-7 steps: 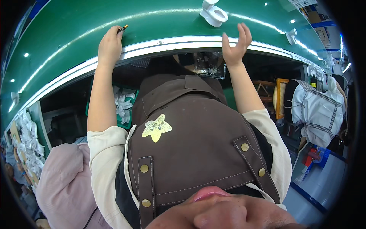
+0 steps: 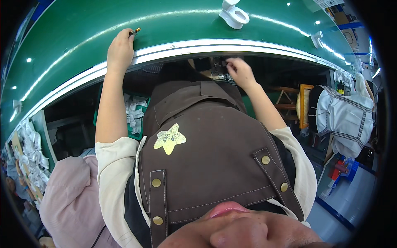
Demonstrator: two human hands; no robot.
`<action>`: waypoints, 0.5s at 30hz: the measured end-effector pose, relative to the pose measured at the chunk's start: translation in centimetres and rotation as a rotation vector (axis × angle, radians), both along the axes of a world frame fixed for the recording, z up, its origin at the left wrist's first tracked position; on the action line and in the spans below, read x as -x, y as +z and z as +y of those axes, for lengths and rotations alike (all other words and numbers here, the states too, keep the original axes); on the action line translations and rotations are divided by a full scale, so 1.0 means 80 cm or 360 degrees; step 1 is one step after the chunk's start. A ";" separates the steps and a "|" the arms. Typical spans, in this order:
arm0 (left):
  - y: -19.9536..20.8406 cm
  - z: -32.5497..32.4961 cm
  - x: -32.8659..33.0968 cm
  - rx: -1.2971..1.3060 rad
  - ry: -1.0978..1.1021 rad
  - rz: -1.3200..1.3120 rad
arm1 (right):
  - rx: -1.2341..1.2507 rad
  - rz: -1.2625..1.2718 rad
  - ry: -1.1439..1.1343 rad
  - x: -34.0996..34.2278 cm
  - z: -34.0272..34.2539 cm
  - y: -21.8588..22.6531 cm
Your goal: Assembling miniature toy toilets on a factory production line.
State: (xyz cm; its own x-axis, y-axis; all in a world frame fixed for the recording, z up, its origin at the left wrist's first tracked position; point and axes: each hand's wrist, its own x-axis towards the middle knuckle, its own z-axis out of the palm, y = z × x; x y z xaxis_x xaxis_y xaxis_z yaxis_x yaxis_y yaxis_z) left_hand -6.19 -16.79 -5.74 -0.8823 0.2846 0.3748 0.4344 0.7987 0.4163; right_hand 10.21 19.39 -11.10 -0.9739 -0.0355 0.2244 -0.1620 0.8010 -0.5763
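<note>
On the green worktop, near its front edge, my left hand is closed around a small black piece with a brass-coloured tip. Its tip sticks out past my thumb and fingers; the remainder is mostly covered. My right hand is below the worktop's edge, over a dark, clear-sided tray with small shiny bits in it. The fingers there are bent and drawn together, and whatever they may hold cannot be made out. Beyond that hand, a white miniature toilet stands on the worktop.
More small white pieces stand on the worktop at the far right and far left. A green bin of white parts is below my left forearm. To the left sits a person in a pink top; to the right is a wooden-framed chair.
My right hand has come down from above the worktop's edge to the tray below, its spread fingers now drawn together. My left hand has barely moved and keeps hold of the small piece.
</note>
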 end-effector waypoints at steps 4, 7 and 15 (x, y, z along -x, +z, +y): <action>0.000 -0.001 0.002 0.0010 0.0012 -0.0006 | -0.0564 -0.0715 -0.0012 0.017 0.006 -0.065; -0.003 -0.002 0.001 0.0009 0.0028 -0.0003 | -0.0649 -0.0973 -0.0083 0.041 -0.020 -0.060; -0.001 -0.003 -0.002 0.0003 0.0022 0.0011 | -0.0844 -0.1022 0.0044 0.074 -0.030 -0.059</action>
State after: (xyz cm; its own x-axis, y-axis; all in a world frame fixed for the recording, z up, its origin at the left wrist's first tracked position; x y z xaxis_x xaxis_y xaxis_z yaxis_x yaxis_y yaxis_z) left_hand -6.02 -17.05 -5.82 -0.8835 0.2731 0.3805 0.4263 0.8055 0.4117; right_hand 4.26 17.02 -15.82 -0.9039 -0.0060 -0.4278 0.0458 0.9928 -0.1109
